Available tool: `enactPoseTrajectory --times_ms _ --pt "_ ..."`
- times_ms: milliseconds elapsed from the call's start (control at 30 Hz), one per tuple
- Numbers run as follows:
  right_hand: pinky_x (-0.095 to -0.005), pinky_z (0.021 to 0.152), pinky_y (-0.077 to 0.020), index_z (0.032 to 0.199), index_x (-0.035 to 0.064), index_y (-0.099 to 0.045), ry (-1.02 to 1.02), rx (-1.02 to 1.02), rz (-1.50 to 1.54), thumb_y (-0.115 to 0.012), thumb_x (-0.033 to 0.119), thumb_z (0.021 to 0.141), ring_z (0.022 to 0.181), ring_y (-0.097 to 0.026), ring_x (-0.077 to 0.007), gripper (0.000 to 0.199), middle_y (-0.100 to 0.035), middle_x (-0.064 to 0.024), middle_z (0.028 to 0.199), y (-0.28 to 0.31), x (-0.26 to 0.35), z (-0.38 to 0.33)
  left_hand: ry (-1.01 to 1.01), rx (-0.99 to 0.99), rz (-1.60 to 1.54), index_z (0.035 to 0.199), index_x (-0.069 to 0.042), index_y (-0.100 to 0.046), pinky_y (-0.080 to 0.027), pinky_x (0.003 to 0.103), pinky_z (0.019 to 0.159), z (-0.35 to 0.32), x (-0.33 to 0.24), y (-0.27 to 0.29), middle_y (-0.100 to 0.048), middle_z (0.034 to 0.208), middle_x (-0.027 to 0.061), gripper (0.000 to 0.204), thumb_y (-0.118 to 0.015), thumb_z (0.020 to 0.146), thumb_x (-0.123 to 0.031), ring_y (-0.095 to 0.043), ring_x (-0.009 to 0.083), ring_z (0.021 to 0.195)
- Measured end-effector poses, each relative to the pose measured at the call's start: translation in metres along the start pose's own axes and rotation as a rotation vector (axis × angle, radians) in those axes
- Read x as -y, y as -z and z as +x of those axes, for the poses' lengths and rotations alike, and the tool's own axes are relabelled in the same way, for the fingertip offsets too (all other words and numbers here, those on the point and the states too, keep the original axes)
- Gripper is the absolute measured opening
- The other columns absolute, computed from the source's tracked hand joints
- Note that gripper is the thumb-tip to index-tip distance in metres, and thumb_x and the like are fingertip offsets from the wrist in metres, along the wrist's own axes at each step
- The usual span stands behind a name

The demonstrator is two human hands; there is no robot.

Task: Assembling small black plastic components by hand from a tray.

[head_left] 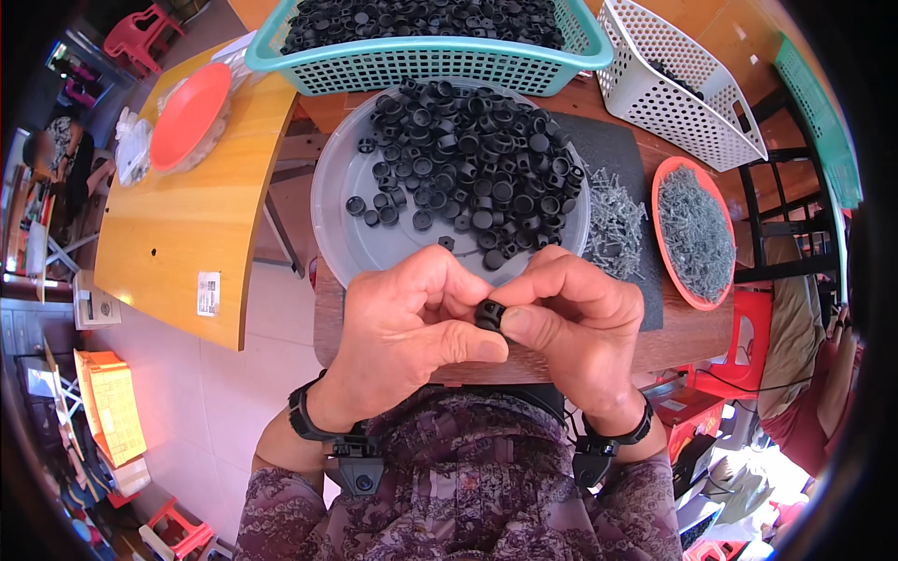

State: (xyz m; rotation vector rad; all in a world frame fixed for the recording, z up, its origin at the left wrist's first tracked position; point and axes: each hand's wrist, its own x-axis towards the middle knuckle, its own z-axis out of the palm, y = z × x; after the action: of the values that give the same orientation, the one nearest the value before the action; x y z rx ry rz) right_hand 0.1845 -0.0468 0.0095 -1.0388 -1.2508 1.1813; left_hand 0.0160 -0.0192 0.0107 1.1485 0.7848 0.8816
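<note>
Between my two hands, just past the table's near edge, is a small round black plastic part with openings in its face. My left hand pinches it from the left with thumb and fingers. From the other side my right hand grips it, thumb tip pressed against its edge. Whether a screw is also in the right fingers is hidden. Beyond my hands stands a wide translucent round tub, with many similar black parts heaped toward its far and right side.
A pile of grey screws lies on a dark mat; more fill an orange-red dish. Behind the tub are a teal basket of black parts and a white perforated basket. A yellow table stands left, bearing a red plate.
</note>
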Motion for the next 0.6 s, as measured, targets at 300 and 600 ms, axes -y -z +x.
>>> enactPoseTrajectory --times_ms 300,600 --pt "-0.0192 0.055 -0.037 0.084 0.0017 -0.065 0.02 -0.018 -0.024 -0.067 -0.01 0.07 0.063 -0.048 -0.0058 0.018 -0.054 -0.0008 0.074 0.0 -0.002 -0.005 -0.117 0.059 0.311 0.082 0.0 -0.054 -0.047 0.02 0.057 0.001 -0.006 0.004 -0.062 0.072 0.0027 0.03 -0.077 0.07 -0.014 -0.058 0.0058 0.066" --pt "-0.0205 0.055 -0.0389 0.084 0.0003 -0.064 0.049 0.058 -0.067 -0.065 -0.01 0.072 0.063 -0.05 -0.0076 0.016 -0.054 -0.0033 0.074 0.01 0.006 0.004 -0.308 0.03 0.534 0.072 -0.003 -0.053 -0.04 0.02 0.05 0.014 -0.003 0.002 -0.054 0.064 -0.001 0.042 -0.083 0.06 -0.03 -0.047 0.0047 0.057"
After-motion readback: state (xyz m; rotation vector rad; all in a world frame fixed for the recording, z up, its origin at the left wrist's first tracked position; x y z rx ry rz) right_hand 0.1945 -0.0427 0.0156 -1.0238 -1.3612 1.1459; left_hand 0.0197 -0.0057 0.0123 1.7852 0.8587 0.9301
